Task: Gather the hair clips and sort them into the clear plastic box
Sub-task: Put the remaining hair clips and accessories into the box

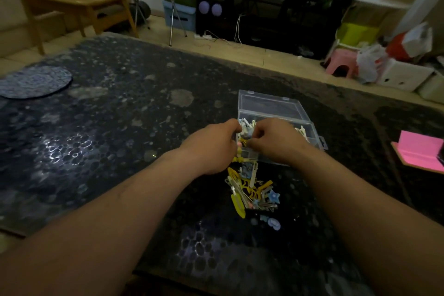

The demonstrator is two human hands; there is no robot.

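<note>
Dim room, dark mottled rug [120,115], left hand [211,149] and right hand [274,139] pinching hair clips [243,143] at clear box [269,103]

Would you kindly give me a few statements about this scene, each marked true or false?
1. The box has its lid open. True.
2. The box is empty. False: some clips lie in it.
3. A pile of hair clips lies on the rug, nearer the person than the box. True.
4. The left hand lies far from the box. False: it is at the box's near corner, beside the right hand.
</note>
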